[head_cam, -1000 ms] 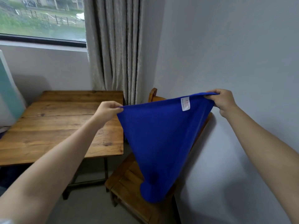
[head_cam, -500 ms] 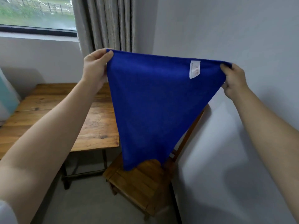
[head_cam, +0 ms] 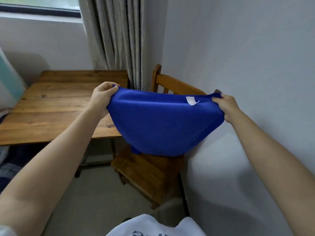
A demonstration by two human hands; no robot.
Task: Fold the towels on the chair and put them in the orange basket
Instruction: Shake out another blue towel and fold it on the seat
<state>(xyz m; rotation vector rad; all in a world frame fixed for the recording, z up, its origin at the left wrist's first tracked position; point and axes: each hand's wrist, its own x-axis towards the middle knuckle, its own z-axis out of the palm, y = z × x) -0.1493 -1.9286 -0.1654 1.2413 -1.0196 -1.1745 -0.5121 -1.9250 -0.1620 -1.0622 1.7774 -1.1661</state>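
The blue towel [head_cam: 162, 126] is held stretched over the chair [head_cam: 153, 174].
I see the wooden counter [head_cam: 59, 106] left of the chair; the towel sags between the left hand [head_cam: 102, 97] and right hand [head_cam: 226, 108], each hand's fingers clamped on a top corner, with a white label [head_cam: 191, 100] near the right one.

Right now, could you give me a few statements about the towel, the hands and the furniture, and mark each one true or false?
1. The left hand and the right hand each grip an upper corner of the blue towel. True.
2. The towel lies flat on the wooden table. False: it is held up in front of the chair.
3. A white label shows near the right hand. True.
4. The chair stands far from any wall. False: it is close beside the wall, next to the table.
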